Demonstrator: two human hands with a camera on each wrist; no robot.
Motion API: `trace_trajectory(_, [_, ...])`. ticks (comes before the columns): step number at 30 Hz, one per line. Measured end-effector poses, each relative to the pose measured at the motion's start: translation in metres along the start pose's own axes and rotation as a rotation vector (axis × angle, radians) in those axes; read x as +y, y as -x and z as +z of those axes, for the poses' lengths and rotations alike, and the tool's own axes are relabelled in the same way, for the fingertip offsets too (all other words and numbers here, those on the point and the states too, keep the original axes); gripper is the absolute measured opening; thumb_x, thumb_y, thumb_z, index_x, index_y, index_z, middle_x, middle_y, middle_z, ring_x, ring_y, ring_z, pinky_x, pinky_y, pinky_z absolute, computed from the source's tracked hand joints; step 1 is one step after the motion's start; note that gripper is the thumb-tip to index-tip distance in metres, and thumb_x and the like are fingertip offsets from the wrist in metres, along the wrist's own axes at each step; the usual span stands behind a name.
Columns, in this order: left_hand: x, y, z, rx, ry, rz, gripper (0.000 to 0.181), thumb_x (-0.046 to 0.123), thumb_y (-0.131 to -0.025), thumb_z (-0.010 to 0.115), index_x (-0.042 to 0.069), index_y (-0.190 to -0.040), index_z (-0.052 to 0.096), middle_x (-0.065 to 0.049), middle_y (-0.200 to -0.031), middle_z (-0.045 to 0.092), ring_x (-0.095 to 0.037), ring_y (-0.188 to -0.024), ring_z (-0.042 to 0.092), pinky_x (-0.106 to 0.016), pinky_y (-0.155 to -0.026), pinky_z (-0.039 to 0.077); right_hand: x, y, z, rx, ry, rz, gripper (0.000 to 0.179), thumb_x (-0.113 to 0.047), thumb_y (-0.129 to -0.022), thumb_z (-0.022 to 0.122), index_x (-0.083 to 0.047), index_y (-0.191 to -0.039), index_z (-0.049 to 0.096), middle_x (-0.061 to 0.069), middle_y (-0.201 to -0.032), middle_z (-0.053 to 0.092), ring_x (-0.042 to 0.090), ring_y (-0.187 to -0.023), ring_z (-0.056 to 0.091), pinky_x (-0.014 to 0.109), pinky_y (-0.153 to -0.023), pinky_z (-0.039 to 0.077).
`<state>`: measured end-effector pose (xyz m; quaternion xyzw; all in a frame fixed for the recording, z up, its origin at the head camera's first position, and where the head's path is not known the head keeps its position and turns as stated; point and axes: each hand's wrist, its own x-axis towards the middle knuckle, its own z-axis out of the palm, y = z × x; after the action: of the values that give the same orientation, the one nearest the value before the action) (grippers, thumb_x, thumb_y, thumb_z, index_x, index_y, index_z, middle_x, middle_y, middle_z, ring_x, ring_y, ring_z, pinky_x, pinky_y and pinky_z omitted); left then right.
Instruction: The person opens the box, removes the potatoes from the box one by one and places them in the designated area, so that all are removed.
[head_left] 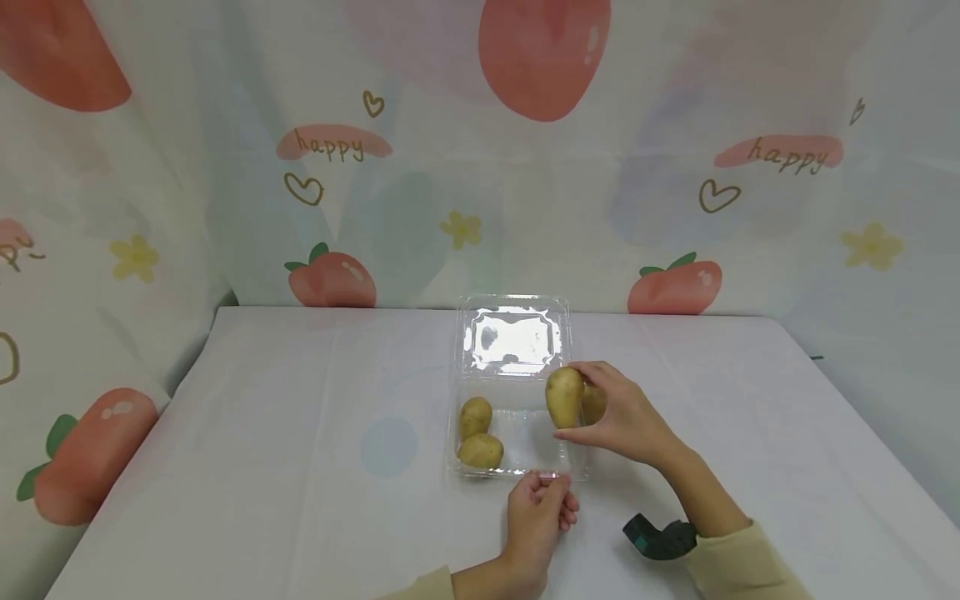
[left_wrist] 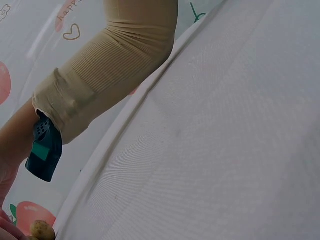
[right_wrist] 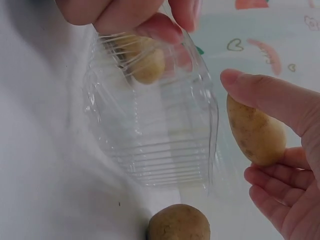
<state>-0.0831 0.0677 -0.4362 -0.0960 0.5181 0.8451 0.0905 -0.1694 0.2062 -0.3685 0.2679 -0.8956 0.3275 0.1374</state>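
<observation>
My right hand [head_left: 630, 421] pinches a potato [head_left: 564, 398] between thumb and fingers, raised over the right side of a clear plastic clamshell box [head_left: 517, 475]. The right wrist view shows this potato [right_wrist: 257, 132] beside the box wall, held near its two ends. At the box's front rim, the curled fingers and thumb of my left hand [head_left: 536, 521] grip the edge. Two potatoes lie inside at the left, one [head_left: 476, 417] behind the other [head_left: 482, 451]. Partly hidden behind my right fingers is another potato [head_left: 594, 404]; a potato [right_wrist: 179, 223] also shows outside the box in the right wrist view.
The box's lid [head_left: 514, 337] stands open toward the back of the white-covered table [head_left: 247, 467]. A printed cloth backdrop [head_left: 420, 192] rises behind the table's far edge. A dark wrist camera [head_left: 660, 537] sticks out from my right sleeve [head_left: 742, 567].
</observation>
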Motion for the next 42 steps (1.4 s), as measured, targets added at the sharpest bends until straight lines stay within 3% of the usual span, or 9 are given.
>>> trace_trajectory(8, [-0.001, 0.0, 0.001, 0.003, 0.004, 0.021, 0.008, 0.008, -0.084, 0.059, 0.003, -0.084, 0.053, -0.001, -0.059, 0.053, -0.006, -0.049, 0.046, -0.014, -0.045, 0.038, 0.007, 0.004, -0.009, 0.015, 0.0, 0.004, 0.077, -0.032, -0.057, 0.088, -0.005, -0.12, 0.051, 0.003, -0.11, 0.054, 0.019, -0.097, 0.054, 0.041, -0.077, 0.05])
trace_trajectory(37, [0.001, 0.0, 0.001, 0.018, -0.008, 0.014, 0.009, 0.009, -0.084, 0.06, 0.003, -0.082, 0.053, -0.002, -0.059, 0.053, -0.007, -0.049, 0.047, -0.015, -0.045, 0.039, 0.041, 0.023, -0.045, 0.046, 0.138, 0.07, 0.077, -0.031, -0.059, 0.087, -0.002, -0.12, 0.052, 0.008, -0.11, 0.055, 0.026, -0.098, 0.054, 0.045, -0.075, 0.049])
trace_trajectory(42, [0.0, 0.001, 0.001, 0.012, -0.003, 0.017, 0.009, 0.009, -0.085, 0.059, 0.003, -0.082, 0.053, -0.001, -0.059, 0.053, -0.006, -0.049, 0.047, -0.015, -0.045, 0.039, 0.049, 0.028, -0.054, 0.047, 0.156, 0.093, 0.076, -0.03, -0.058, 0.087, -0.001, -0.119, 0.052, 0.007, -0.107, 0.055, 0.027, -0.097, 0.055, 0.02, -0.079, 0.045])
